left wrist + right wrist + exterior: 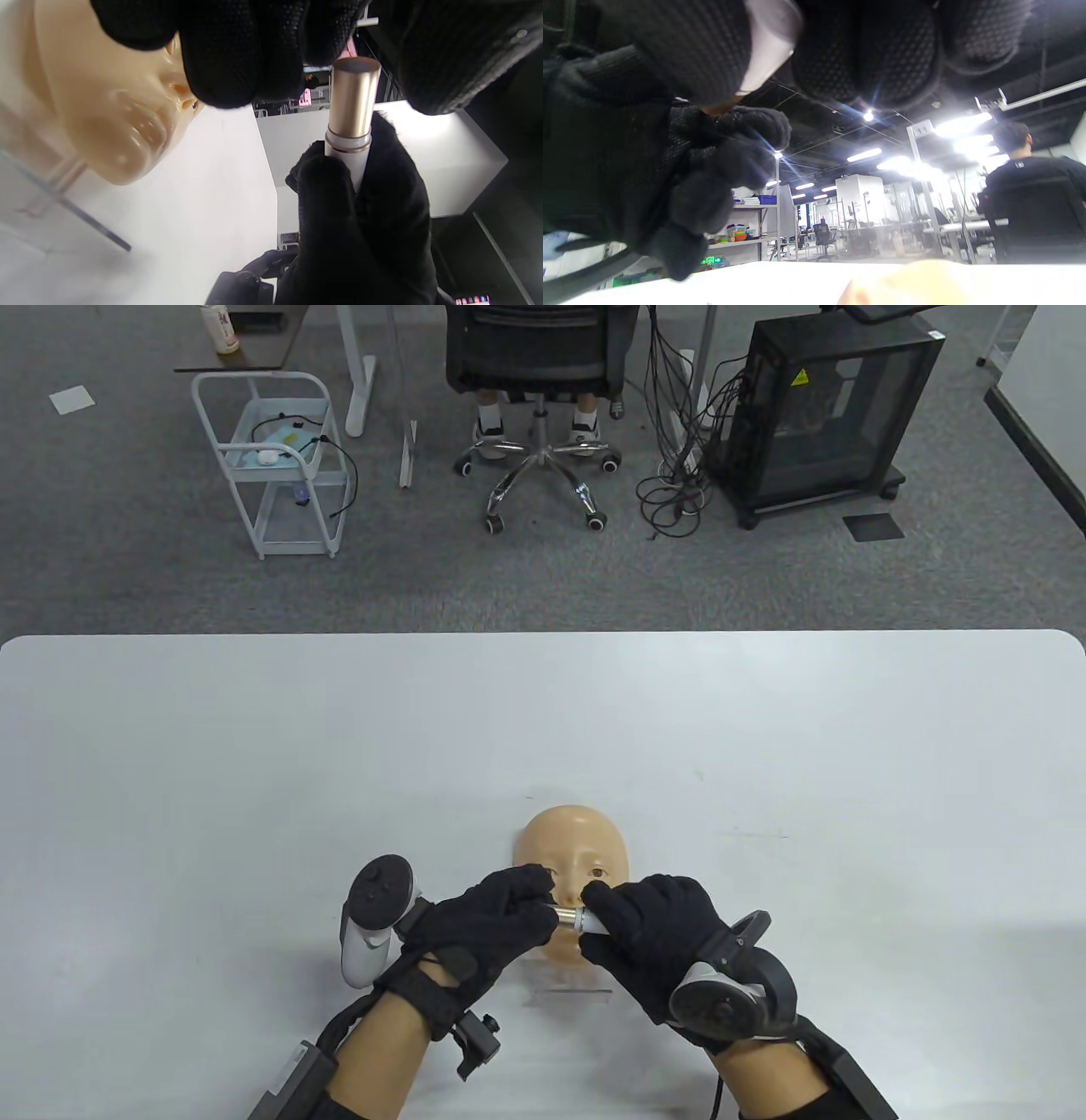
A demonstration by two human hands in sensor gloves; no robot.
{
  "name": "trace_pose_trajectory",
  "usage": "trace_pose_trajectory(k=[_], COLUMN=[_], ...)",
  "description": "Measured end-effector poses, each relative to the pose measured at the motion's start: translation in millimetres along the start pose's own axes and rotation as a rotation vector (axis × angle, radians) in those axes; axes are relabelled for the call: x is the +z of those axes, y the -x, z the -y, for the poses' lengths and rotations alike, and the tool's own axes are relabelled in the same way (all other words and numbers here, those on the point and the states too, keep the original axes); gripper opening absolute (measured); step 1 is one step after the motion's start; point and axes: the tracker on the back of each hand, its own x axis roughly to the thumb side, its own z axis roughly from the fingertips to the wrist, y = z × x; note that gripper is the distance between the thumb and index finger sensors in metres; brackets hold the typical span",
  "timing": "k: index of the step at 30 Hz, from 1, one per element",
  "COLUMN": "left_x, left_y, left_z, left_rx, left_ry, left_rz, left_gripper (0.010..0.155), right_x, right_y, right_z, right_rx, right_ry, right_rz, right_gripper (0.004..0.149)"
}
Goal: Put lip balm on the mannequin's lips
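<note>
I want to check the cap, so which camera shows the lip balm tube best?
The left wrist view: the lip balm tube fills mid-frame, gold cap over white body, gripped by the right hand. The table view shows only a short sliver between both hands; the right wrist view only a blurred white edge.

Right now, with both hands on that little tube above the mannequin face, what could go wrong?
1. The lip balm tube is held in the air between the left hand and right hand; if the gold cap comes off with a jerk, it might drop onto the mannequin face.
2. The face leans on a thin clear stand, so a bump from either hand could probably shift or tip it.
</note>
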Motion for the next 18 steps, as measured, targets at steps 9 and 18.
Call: trace_pose_trajectory(k=[9,18], left_x=[-3,0], left_y=[12,-15], left_z=[2,4], left_rx=[0.114,-0.124], left_ry=[0.06,-0.019], left_rz=[-0.077,0.188], left_gripper=[0.054,0.046], right_x=[0,1], right_y=[-9,16], right_z=[-2,-6], right_rx=[0.064,-0.431], right_ry=[-0.004,-0.072], right_rz=[0.082,-0.16], right_gripper=[0.062,0.062])
